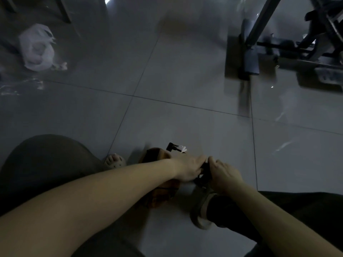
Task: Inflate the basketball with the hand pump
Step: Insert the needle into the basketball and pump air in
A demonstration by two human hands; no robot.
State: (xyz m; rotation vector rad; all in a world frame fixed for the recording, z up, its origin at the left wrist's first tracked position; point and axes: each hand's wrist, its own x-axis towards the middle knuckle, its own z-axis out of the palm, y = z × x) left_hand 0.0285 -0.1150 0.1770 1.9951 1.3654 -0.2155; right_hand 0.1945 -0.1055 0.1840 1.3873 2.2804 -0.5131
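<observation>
Head view: both hands' grip (207, 169) on black pump handle (204, 168), basketball (157, 193) beneath left forearm.

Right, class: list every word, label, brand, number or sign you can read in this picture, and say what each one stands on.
None can be read.
Orange-brown basketball: mostly hidden by the left hand and forearm; no lettering legible.
Black hand pump: held by both hands, right hand too; dark, no label visible.
Crumpled white plastic bag: blurred, no print legible.
</observation>
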